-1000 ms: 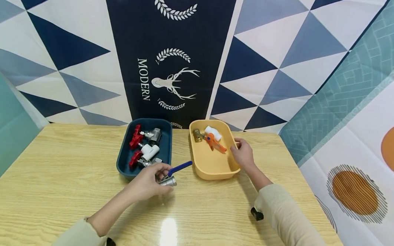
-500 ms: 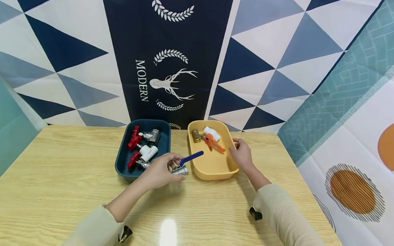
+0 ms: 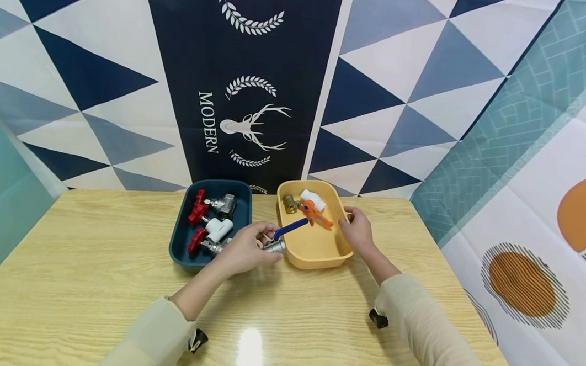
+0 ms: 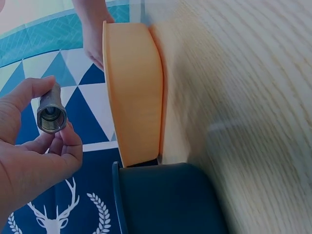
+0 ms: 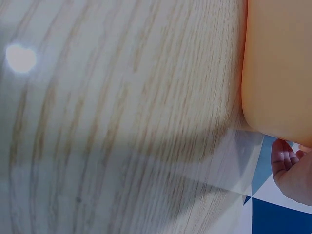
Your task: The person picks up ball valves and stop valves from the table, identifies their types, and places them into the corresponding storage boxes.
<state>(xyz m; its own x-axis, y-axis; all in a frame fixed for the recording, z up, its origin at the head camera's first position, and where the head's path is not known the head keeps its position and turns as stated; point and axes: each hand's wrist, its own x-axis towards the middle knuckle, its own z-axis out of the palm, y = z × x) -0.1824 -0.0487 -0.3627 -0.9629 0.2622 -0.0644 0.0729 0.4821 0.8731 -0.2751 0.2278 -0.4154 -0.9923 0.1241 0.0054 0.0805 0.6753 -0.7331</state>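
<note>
In the head view my left hand (image 3: pixel 245 249) pinches a silver ball valve (image 3: pixel 275 246) with a blue lever (image 3: pixel 291 227), close to the near left corner of the yellow bin (image 3: pixel 314 260). The lever reaches over the bin's rim. In the left wrist view the valve's threaded opening (image 4: pixel 52 119) faces the camera, between thumb and fingers. My right hand (image 3: pixel 358 230) grips the bin's right rim, with the thumb on the inner side. Inside the bin lie a brass fitting (image 3: pixel 289 204), an orange handle-like piece (image 3: pixel 316 215) beside it and a white plastic pipe fitting (image 3: pixel 313 199).
Left of the yellow bin stands a dark blue bin (image 3: pixel 212 185). It holds valves with red handles (image 3: pixel 199 207) and a white tee fitting (image 3: pixel 219 229). Both bins stand at the back of the wooden table (image 3: pixel 94 272), near the patterned wall cloth (image 3: pixel 250 92).
My left hand has carried the ball valve right and slightly upward, from beside the blue bin to the yellow bin's rim. My right hand keeps its hold on the bin.
</note>
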